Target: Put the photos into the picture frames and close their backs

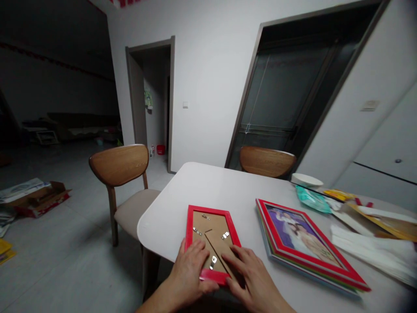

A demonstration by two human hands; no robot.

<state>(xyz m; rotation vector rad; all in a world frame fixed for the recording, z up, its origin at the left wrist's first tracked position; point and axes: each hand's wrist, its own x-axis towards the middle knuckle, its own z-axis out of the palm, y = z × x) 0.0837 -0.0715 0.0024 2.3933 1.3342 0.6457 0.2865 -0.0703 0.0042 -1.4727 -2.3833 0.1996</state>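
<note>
Fingers of the left hand (190,270) lie flat and spread on the brown backing of the face-down red frame (211,241), thumb hooked over its near edge. The right hand (250,270) presses flat alongside, gripping nothing. The frame rests on the white table (224,187), near a stack of frames (306,243).

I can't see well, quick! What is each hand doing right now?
Left hand: open, fingers resting on the back of the red picture frame, gripping nothing.
Right hand: open, lying flat on the frame's brown backing board.

White table (208,191) bears a face-down red frame (211,241), stacked frames (306,243), bowl (306,179), papers (374,250).
</note>
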